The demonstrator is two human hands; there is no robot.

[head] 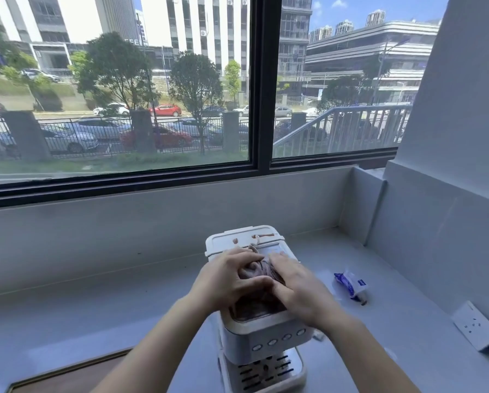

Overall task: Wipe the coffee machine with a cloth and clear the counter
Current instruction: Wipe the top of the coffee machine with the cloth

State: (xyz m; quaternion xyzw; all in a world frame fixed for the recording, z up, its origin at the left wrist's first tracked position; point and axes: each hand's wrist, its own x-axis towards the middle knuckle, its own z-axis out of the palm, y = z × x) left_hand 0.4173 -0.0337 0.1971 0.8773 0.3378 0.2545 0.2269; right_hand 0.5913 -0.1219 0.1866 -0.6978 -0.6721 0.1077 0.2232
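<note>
On top of the coffee machine (266, 336) a bunched mauve-brown cloth (259, 269) lies across the flat upper face, between the two hands. The left hand (232, 279) has its grip closed on the cloth, fingers curled into the folds and thumb tucked in from the near side. The right hand (300, 285) rests on the cloth's right part; its grip is not closed, the fingers lie fairly straight and press down, and its thumb meets the left thumb over the cloth. Both hands and forearms cover most of the machine's top, so only a strip of cloth shows between and under them.

The white machine stands on the grey counter (124, 307) close to its near edge, right of the middle. A lidded tank (243, 236) sits at its rear, a row of four round buttons (278, 340) runs along the front, and a slotted drip tray (266, 370) forms its base.

A crumpled blue and white packet (351, 285) lies on the counter to the right of the machine, apart from it and nearer the right edge. A white wall socket (474, 326) is fixed low on the right-hand wall, by the near right corner. At the near left corner a brown wooden surface with a metal-coloured rim (76, 373) adjoins the counter.

Along the far edge rises a grey upstand, and above it a dark-framed window (260, 80) shows trees, parked cars, a fence and tall buildings.
</note>
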